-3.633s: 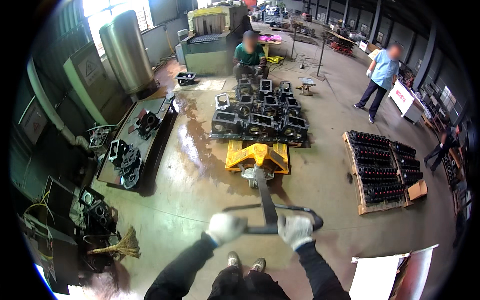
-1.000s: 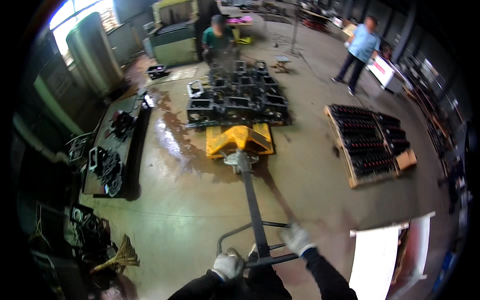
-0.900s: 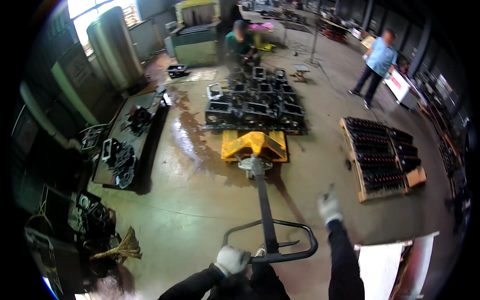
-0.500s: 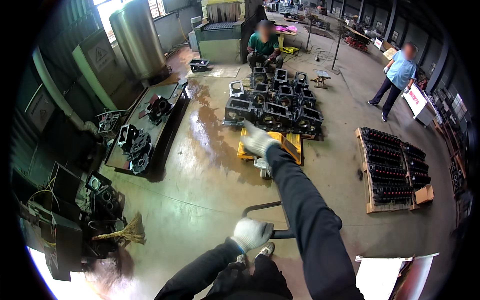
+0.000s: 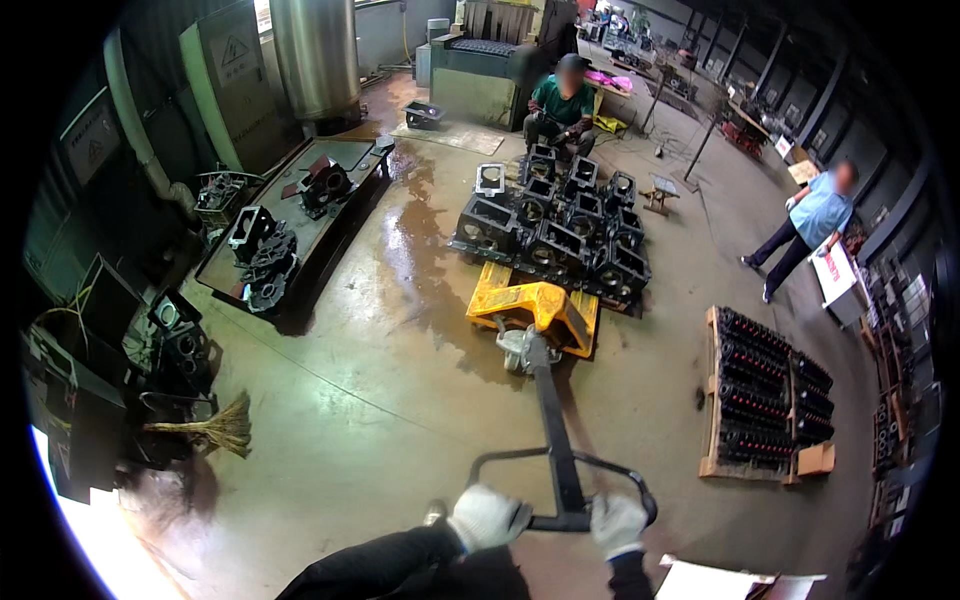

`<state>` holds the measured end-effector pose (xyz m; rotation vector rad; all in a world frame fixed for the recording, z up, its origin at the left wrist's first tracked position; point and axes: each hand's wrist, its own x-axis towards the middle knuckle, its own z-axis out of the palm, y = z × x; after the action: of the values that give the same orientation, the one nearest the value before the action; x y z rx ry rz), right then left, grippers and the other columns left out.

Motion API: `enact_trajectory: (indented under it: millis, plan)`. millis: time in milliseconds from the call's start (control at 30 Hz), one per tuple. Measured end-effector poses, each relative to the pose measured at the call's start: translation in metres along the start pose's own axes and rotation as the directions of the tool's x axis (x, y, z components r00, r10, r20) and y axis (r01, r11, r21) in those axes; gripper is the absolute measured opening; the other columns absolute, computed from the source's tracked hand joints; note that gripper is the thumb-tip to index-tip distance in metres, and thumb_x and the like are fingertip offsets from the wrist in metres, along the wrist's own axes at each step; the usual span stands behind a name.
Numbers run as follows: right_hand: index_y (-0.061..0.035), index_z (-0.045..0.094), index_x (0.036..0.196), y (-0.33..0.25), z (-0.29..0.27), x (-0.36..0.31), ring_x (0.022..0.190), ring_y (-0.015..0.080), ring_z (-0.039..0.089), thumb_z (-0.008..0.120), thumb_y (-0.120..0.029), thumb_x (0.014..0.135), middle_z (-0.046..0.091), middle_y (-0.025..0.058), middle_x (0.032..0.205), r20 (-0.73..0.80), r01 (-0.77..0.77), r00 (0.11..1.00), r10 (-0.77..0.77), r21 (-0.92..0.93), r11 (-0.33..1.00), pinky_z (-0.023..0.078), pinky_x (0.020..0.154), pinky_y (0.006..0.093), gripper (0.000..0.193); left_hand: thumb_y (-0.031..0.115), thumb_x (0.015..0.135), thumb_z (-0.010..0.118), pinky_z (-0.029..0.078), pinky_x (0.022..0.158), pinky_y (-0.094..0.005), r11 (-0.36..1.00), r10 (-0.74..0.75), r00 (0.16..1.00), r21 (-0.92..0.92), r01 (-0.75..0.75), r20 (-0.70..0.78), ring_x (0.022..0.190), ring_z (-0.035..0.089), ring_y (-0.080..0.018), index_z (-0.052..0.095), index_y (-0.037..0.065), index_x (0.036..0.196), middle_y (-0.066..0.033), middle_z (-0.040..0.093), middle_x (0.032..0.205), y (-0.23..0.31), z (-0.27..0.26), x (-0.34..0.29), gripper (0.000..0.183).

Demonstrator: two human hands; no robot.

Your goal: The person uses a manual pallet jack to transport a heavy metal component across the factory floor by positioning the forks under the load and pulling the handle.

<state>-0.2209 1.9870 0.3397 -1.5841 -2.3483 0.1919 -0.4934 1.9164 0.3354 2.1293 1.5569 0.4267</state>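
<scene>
My left hand (image 5: pixel 489 517), in a white knit glove, is closed on the left end of the lower bar of a black pallet jack handle (image 5: pixel 567 480). At the right end of the same bar my right hand (image 5: pixel 617 524), gloved alike, grips it. The handle runs up and away to the yellow pallet jack (image 5: pixel 536 300), whose grey wheel unit (image 5: pixel 524 350) shows at its base. Beyond the yellow body stand several black cast housings (image 5: pixel 555 250), packed close together; whatever carries them is mostly hidden.
A person in green (image 5: pixel 563 108) sits behind the housings; another in light blue (image 5: pixel 818 215) stands at right. A low metal table (image 5: pixel 220 265) with castings is at left, a straw broom (image 5: pixel 228 424) nearer. On the right, a wooden pallet (image 5: pixel 712 400) holds rows of black parts.
My right hand, stretched out forward toward the housings before, has come back and down onto the handle. My left hand stays on the bar. The view has shifted somewhat.
</scene>
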Motion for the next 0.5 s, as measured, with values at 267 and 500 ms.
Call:
enact_trajectory:
  millis: [267, 500]
  plan:
    - [-0.0125, 0.071, 0.065, 0.022, 0.112, -0.134, 0.057, 0.0385, 0.064, 0.057, -0.034, 0.096, 0.065, 0.0143, 0.06, 0.457, -0.053, 0.883, 0.107, -0.129, 0.99, 0.05, 0.055, 0.0506, 0.041, 0.041, 0.097, 0.051, 0.054, 0.064, -0.0499, 0.972, -0.051, 0.933, -0.195, 0.128, 0.355, 0.07, 0.069, -0.0392, 0.073, 0.012, 0.082, -0.0158, 0.069, 0.071, -0.011, 0.084, -0.065, 0.039]
    - [-0.0084, 0.062, 0.061, -0.03, -0.021, 0.028, 0.054, 0.039, 0.059, 0.063, -0.028, 0.092, 0.06, 0.0167, 0.058, -0.07, 0.143, 0.986, -0.15, -0.096, 0.985, 0.046, 0.055, 0.0518, 0.036, 0.042, 0.098, 0.051, 0.05, 0.052, -0.0486, 0.997, -0.074, 0.997, 0.0, 0.074, 0.012, 0.054, 0.063, -0.0364, 0.071, 0.014, 0.073, -0.0144, 0.063, 0.061, -0.017, -0.056, 0.02, 0.042]
